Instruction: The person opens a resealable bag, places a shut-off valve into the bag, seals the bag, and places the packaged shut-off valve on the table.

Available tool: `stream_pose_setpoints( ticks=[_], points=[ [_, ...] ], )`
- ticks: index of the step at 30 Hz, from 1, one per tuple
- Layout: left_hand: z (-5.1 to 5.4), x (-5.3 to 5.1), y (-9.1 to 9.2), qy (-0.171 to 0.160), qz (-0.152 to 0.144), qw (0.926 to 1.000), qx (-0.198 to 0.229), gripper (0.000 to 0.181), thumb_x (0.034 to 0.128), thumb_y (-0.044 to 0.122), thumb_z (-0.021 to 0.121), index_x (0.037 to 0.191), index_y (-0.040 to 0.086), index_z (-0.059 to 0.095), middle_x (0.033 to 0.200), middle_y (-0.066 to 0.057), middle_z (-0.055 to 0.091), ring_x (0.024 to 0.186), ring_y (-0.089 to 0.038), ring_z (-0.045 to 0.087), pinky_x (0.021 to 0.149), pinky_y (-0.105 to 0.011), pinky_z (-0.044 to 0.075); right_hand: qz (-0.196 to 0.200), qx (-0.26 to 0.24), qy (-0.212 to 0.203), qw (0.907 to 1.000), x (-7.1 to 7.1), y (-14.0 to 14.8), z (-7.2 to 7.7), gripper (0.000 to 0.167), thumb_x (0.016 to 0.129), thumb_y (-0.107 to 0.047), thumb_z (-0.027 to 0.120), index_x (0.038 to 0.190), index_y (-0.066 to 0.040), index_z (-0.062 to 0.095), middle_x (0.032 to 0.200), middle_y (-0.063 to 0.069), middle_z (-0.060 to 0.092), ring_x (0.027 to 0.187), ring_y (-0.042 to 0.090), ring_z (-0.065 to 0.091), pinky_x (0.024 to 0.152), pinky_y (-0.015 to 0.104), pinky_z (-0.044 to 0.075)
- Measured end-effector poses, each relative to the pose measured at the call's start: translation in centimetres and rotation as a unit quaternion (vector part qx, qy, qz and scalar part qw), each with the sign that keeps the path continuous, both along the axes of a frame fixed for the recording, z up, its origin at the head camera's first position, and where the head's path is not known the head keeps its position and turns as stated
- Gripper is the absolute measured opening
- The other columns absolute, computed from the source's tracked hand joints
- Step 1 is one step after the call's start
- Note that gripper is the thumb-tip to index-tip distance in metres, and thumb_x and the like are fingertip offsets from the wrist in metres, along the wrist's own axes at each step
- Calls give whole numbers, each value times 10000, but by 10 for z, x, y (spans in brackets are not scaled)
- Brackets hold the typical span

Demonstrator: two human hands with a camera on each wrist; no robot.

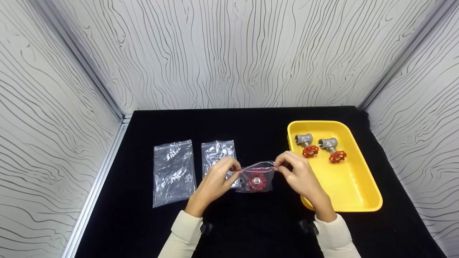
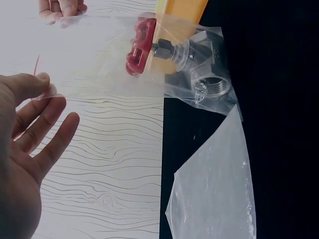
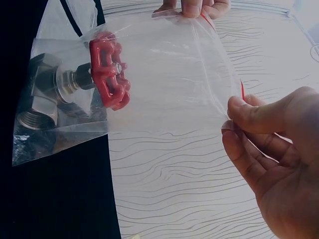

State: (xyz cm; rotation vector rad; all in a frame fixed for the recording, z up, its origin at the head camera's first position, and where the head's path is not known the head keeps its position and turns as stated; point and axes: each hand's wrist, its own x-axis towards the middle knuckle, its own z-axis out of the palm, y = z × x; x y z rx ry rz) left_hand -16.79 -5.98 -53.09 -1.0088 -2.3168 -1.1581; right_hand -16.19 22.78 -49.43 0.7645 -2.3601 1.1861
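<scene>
A clear zip bag [image 1: 267, 184] [image 2: 109, 59] [image 3: 164, 74] hangs between the two hands, its mouth slightly parted. Inside it lies a metal valve [image 2: 209, 64] [image 3: 45, 89] with a red handwheel [image 1: 257, 181] [image 2: 141, 46] [image 3: 107, 70], the metal body at the bag's bottom. The left hand [image 1: 215, 181] [image 2: 35, 124] pinches one top corner between thumb and index finger. At the opposite top corner, the right hand [image 1: 301, 175] [image 3: 274, 134] pinches the bag the same way.
A yellow tray [image 1: 344, 186] at the right holds two valves [image 1: 304, 139] [image 1: 327, 144] with red handwheels. Two flat clear bags [image 1: 174, 173] [image 1: 218, 152] lie on the black cloth at the left, one partly behind the left hand. Patterned walls stand behind and at both sides.
</scene>
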Motion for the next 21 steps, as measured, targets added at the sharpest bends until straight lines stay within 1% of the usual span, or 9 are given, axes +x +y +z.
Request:
stream_pose_setpoints(
  ticks=[4, 7, 10, 13, 15, 17, 19, 21],
  points=[
    [-1, -1, 1, 48, -47, 10000, -54, 81, 981, 59, 740, 1042, 95, 702, 1006, -26, 707, 940, -150, 686, 850, -295, 632, -62, 49, -133, 9999, 0, 1, -2, 333, 816, 200, 762, 871, -124, 706, 873, -63, 699, 845, 111, 650, 825, 156, 504],
    [-3, -1, 2, 57, -60, 10000, -51, 85, 972, 54, 750, 1040, 93, 716, 1018, -19, 708, 947, -143, 687, 860, -262, 624, -103, 124, -250, 9996, 0, 2, -4, 321, 832, 176, 776, 882, -134, 714, 878, -68, 700, 855, 105, 650, 824, 181, 514],
    [-4, -2, 2, 21, -27, 10000, -31, 80, 978, 71, 749, 1047, 93, 717, 1022, -17, 707, 941, -140, 678, 847, -269, 620, -135, 243, -340, 9990, 0, 2, -4, 281, 863, 126, 786, 909, -145, 727, 906, -65, 706, 871, 99, 638, 803, 223, 519],
    [-3, -2, 2, -64, 19, 10000, -20, 75, 985, 91, 744, 1055, 96, 718, 1028, -14, 701, 943, -139, 673, 845, -280, 620, -82, 414, -332, 9986, 0, 1, -4, 229, 876, 76, 799, 941, -135, 736, 932, -47, 703, 878, 110, 626, 779, 234, 523],
    [-3, -2, 2, -131, 33, 9999, 19, 78, 985, 94, 744, 1059, 90, 719, 1035, -20, 698, 952, -145, 680, 850, -303, 631, -67, 576, -292, 9979, 1, -1, -4, 181, 875, -4, 839, 957, -130, 739, 942, -40, 686, 896, 114, 615, 786, 230, 522],
    [-3, -2, 3, -201, 64, 9998, 57, 79, 987, 97, 744, 1060, 85, 720, 1044, -25, 697, 962, -151, 689, 863, -306, 637, -118, 732, -253, 9969, 1, -5, -5, 188, 854, -116, 896, 958, -139, 740, 953, -44, 662, 926, 118, 604, 811, 234, 516],
    [-2, -2, 3, -270, 87, 9995, 99, 83, 987, 96, 745, 1064, 79, 719, 1049, -30, 698, 963, -153, 698, 864, -294, 638, -216, 893, -195, 9956, 1, -10, -7, 243, 826, -230, 935, 947, -159, 738, 996, -42, 643, 983, 129, 584, 859, 276, 506],
    [-2, -2, 4, -321, 109, 9993, 142, 87, 985, 96, 748, 1063, 74, 716, 1049, -30, 696, 959, -151, 701, 862, -278, 637, -247, 980, -144, 9948, 1, -15, -8, 254, 817, -275, 942, 925, -177, 734, 1081, -7, 649, 1064, 176, 575, 935, 344, 505]
  ],
)
